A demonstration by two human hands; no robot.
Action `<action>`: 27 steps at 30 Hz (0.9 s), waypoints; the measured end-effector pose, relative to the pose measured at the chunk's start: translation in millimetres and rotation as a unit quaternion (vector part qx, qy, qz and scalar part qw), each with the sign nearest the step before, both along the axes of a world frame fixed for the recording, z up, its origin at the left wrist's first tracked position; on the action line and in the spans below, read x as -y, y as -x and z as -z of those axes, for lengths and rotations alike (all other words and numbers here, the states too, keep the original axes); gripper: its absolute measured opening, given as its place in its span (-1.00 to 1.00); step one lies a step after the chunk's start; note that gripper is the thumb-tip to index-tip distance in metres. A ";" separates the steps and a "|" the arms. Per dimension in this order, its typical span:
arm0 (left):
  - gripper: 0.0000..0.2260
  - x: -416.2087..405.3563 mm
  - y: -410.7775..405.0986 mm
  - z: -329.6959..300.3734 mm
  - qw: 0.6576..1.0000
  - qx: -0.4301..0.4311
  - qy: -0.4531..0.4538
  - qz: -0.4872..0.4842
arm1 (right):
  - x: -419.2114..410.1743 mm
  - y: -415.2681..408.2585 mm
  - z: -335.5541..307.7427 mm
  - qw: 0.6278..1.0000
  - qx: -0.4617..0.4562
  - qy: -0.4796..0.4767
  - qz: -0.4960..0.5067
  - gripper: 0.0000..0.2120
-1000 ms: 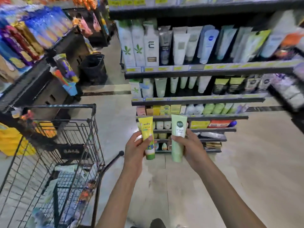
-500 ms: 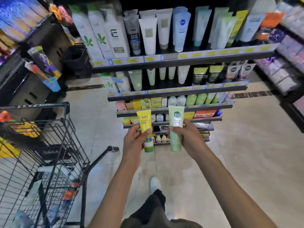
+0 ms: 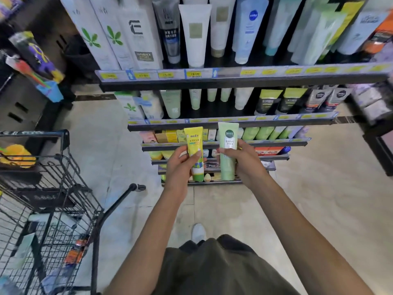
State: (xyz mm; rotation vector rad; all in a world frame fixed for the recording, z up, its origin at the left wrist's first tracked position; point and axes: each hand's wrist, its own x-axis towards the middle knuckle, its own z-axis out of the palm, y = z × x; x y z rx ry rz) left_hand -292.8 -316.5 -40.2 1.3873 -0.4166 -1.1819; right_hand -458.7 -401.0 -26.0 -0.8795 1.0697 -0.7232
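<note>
Head view, downward toward shelves (image 3: 234,80)

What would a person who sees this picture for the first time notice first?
In the middle, the left hand holds a yellow tube upright and the right hand a pale green tube beside it. Behind them stand dark shelves full of tubes and boxes, and a black wire shopping cart stands at the lower left.

left hand (image 3: 180,165) gripping, right hand (image 3: 244,162) gripping
</note>
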 end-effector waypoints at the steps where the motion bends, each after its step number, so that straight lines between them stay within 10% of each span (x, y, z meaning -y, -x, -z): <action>1: -0.67 5.2 -0.7 1.1 1.000 -0.001 -0.005 -0.001 | 4.6 -1.1 2.2 1.000 0.000 -0.004 0.003 -0.67; 27: -0.72 134.4 61.8 -10.1 0.992 0.023 -0.007 0.122 | 61.8 84.9 -5.1 0.992 0.016 -0.034 0.124 -0.56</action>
